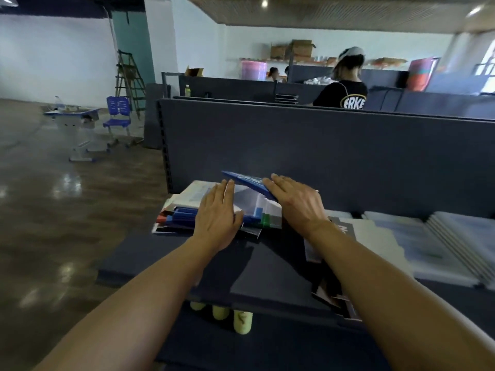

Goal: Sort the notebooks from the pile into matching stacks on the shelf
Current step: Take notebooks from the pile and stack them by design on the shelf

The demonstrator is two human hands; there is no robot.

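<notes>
A messy pile of notebooks lies at the left end of the dark shelf. My left hand rests flat on top of the pile, fingers straight. My right hand lifts the near end of a blue notebook, which tilts up from the pile; the fingers lie along its top edge and the thumb is hidden. To the right sit a dark-and-white notebook stack and pale grey stacks.
The shelf's dark back panel rises right behind the pile. Green-yellow bottles stand on a lower shelf. A person in a black shirt stands beyond the panel. A blue chair and a ladder stand on the floor at left.
</notes>
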